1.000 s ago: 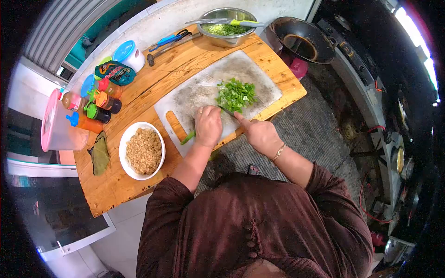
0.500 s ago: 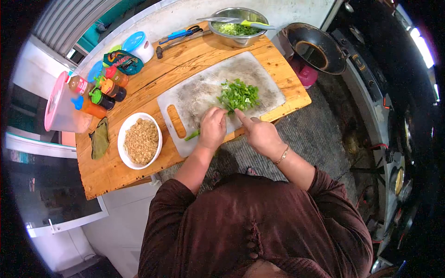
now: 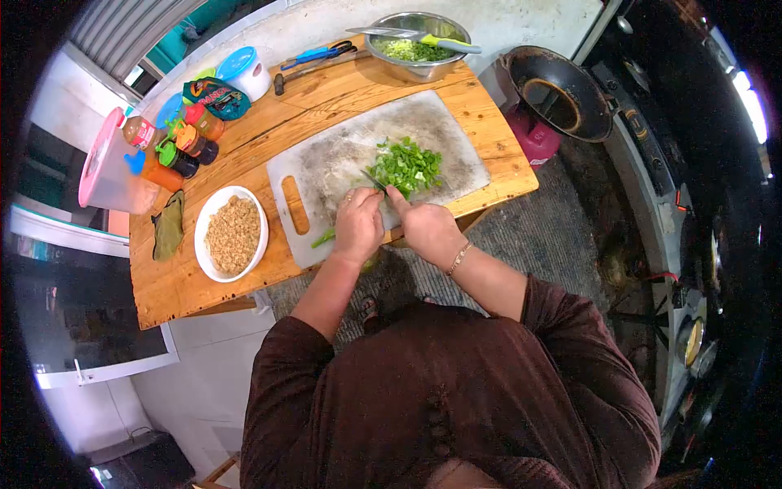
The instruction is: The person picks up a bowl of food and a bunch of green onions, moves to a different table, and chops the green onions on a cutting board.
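My right hand (image 3: 429,231) is closed around a knife, its handle hidden in my fist. The knife's dark blade (image 3: 374,180) points up and left, close by the fingertips of my left hand (image 3: 358,224). Those fingers are curled over green stalks (image 3: 323,238), whose ends stick out at the left below my palm. Just beyond both hands, a heap of chopped greens (image 3: 407,165) lies on the worn white cutting board (image 3: 326,159). The board has a handle slot at its left end.
A white bowl of brown crumbly food (image 3: 231,236) stands left of the board. Sauce bottles (image 3: 187,147) and a lidded tub (image 3: 244,73) line the back left. A steel bowl of greens (image 3: 418,50) has a green-handled knife (image 3: 440,41) across it. A wok (image 3: 562,94) is at right.
The knife blade shows more now, beside my left fingertips. Both hands sit slightly further left in view, as do the board and white bowl, since the view has shifted.
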